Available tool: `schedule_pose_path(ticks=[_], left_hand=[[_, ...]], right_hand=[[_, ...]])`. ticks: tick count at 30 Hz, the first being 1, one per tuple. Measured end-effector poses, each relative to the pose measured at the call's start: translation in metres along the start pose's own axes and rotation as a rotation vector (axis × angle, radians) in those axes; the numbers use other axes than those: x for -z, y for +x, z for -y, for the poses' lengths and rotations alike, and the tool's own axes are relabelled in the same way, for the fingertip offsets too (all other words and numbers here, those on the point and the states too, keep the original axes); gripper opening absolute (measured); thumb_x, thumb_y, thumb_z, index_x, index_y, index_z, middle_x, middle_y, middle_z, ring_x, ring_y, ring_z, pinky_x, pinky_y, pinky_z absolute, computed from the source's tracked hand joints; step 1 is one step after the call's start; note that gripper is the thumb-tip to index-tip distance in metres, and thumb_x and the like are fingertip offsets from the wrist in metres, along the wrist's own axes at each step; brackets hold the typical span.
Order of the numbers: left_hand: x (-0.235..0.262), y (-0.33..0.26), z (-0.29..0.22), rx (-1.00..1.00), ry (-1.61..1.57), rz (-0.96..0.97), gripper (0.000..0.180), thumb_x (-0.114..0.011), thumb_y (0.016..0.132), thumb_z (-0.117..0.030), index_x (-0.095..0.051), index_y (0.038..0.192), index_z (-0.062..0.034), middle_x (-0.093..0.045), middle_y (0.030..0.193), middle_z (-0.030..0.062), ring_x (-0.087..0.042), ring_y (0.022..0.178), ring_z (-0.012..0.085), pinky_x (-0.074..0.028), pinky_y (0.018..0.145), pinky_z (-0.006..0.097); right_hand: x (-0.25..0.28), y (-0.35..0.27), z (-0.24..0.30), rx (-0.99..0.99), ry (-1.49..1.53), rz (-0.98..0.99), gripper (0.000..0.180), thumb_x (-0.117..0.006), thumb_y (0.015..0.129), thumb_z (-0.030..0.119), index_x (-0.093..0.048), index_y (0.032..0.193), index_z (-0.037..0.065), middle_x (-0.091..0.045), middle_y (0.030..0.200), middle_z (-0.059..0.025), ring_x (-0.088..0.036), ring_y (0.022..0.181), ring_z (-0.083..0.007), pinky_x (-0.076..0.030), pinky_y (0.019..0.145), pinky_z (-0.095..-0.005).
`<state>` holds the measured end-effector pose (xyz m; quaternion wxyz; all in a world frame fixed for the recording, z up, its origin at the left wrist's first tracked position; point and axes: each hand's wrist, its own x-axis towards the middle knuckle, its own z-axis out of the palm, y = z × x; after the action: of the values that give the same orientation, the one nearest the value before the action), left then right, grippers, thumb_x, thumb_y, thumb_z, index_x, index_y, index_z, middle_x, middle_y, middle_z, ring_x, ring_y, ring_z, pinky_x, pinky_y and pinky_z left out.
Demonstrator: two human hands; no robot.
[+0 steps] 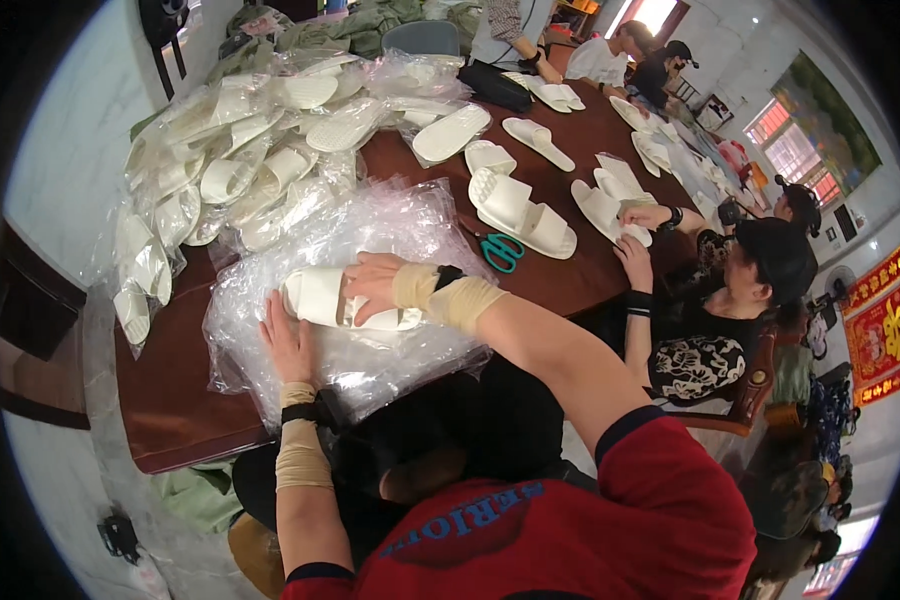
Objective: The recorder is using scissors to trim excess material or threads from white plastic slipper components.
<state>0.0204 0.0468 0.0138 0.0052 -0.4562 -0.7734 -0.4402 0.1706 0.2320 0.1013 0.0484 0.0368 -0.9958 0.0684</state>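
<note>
A white slipper [315, 297] with a broad strap lies on a stack of clear plastic bags [400, 225] in front of me. My left hand [287, 345] is against its near left end, the fingers stretched along its side. Over the middle of the slipper reaches my right hand [373, 283], its fingers bent down around the edge behind the strap. Beige wrap covers both my wrists. Whether a second slipper lies under this one I cannot tell. To the right of the bags rest teal-handled scissors [502, 253].
A large heap of bagged white slippers [260, 165] fills the table's far left. Unbagged slippers [522, 215] lie right of the bags. A co-worker's hands [638, 240] handle a slipper at the right edge. A black pouch [496, 88] lies farther back.
</note>
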Motion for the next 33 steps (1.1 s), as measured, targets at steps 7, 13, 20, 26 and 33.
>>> schedule_pose_path(ticks=[7, 13, 20, 26, 33], left_hand=[[0.006, -0.007, 0.0, 0.001, 0.136, 0.003, 0.069, -0.055, 0.087, -0.025, -0.022, 0.146, -0.0086, -0.024, 0.152, 0.01, -0.015, 0.142, 0.0267, -0.006, 0.114, 0.047], [0.005, -0.004, -0.006, 0.004, 0.223, 0.032, 0.072, -0.057, 0.085, -0.025, -0.023, 0.147, -0.0125, -0.019, 0.154, 0.008, -0.012, 0.143, 0.0262, -0.006, 0.114, 0.047], [0.01, -0.008, -0.001, -0.015, 0.265, 0.012, 0.071, -0.058, 0.084, -0.026, -0.025, 0.146, -0.0123, -0.02, 0.153, 0.0078, -0.013, 0.143, 0.026, -0.007, 0.114, 0.048], [-0.015, -0.001, -0.004, -0.057, 0.199, -0.028, 0.066, -0.056, 0.086, -0.024, -0.029, 0.145, -0.0111, -0.027, 0.15, 0.0111, -0.019, 0.141, 0.0278, -0.009, 0.113, 0.049], [0.041, -0.002, 0.058, -0.017, 0.107, 0.052, 0.05, -0.062, 0.082, -0.014, -0.048, 0.131, -0.009, -0.042, 0.14, 0.0144, -0.036, 0.132, 0.0323, -0.028, 0.107, 0.043]], right_hand=[[0.056, -0.045, 0.008, -0.208, -0.032, -0.046, 0.047, -0.062, 0.075, 0.056, -0.066, 0.094, 0.013, -0.058, 0.099, -0.0089, -0.051, 0.095, -0.0302, -0.045, 0.083, -0.0381], [0.113, -0.111, -0.063, -0.493, -0.276, -0.231, 0.044, -0.063, 0.075, 0.055, -0.066, 0.084, 0.012, -0.06, 0.09, -0.0071, -0.057, 0.089, -0.0279, -0.047, 0.076, -0.0394], [0.088, -0.072, -0.033, -0.482, -0.106, -0.311, 0.04, -0.059, 0.084, 0.039, -0.058, 0.117, 0.017, -0.055, 0.118, -0.0123, -0.053, 0.109, -0.0281, -0.04, 0.095, -0.0433], [-0.053, -0.068, 0.023, -0.528, 0.011, 0.038, 0.06, -0.047, 0.09, 0.049, -0.03, 0.143, 0.029, -0.018, 0.153, -0.0107, -0.018, 0.14, -0.0339, -0.014, 0.107, -0.0643], [-0.072, -0.036, 0.042, -0.389, -0.028, -0.011, 0.06, -0.048, 0.09, 0.045, -0.03, 0.143, 0.024, -0.016, 0.154, -0.0096, -0.015, 0.141, -0.0324, -0.014, 0.107, -0.0627]])
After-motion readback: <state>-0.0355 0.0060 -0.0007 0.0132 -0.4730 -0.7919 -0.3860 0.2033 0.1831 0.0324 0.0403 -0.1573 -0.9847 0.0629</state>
